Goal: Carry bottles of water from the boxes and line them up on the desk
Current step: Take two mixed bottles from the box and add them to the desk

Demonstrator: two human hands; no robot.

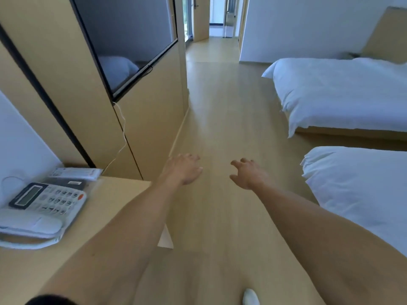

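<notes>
No water bottle and no box shows in the head view. My left hand point(184, 169) is stretched forward over the wooden floor, fingers loosely apart and holding nothing. My right hand point(248, 173) reaches forward beside it, fingers curled but apart, also holding nothing. The light wooden desk point(105, 208) lies at the lower left, under my left forearm.
A white telephone point(41, 212) and flat packets point(74, 173) lie on the desk. A wall-mounted television point(125, 40) hangs at the left. Two white beds point(341, 93) point(361, 186) stand on the right. A wooden floor aisle point(220, 102) leads to a far doorway point(218, 16).
</notes>
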